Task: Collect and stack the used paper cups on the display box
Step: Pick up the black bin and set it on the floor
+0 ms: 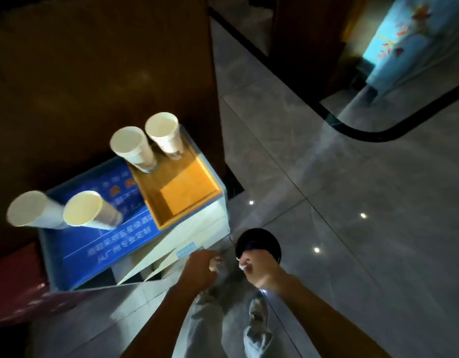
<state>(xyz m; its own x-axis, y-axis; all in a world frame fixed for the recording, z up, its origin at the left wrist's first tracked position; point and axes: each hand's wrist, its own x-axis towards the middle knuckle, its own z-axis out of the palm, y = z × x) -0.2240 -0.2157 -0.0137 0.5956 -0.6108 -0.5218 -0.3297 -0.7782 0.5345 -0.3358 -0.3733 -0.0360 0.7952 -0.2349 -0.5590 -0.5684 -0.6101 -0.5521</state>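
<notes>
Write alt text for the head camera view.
Four paper cups stand apart and unstacked on a blue and orange display box. Below, the left hand and right hand hover near a round black object above grey floor tiles.

Four paper cups stand upright on the display box: two far cups on its orange panel, two left cups on blue. Near it, both hands hang curled, left hand and right hand, above the tiled floor.

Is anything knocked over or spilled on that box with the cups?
Nothing looks spilled or tipped. Four paper cups stand apart on the display box: two on the orange tray, two on the blue top. None is stacked yet. They only seem to lean because of the wide lens.
</notes>
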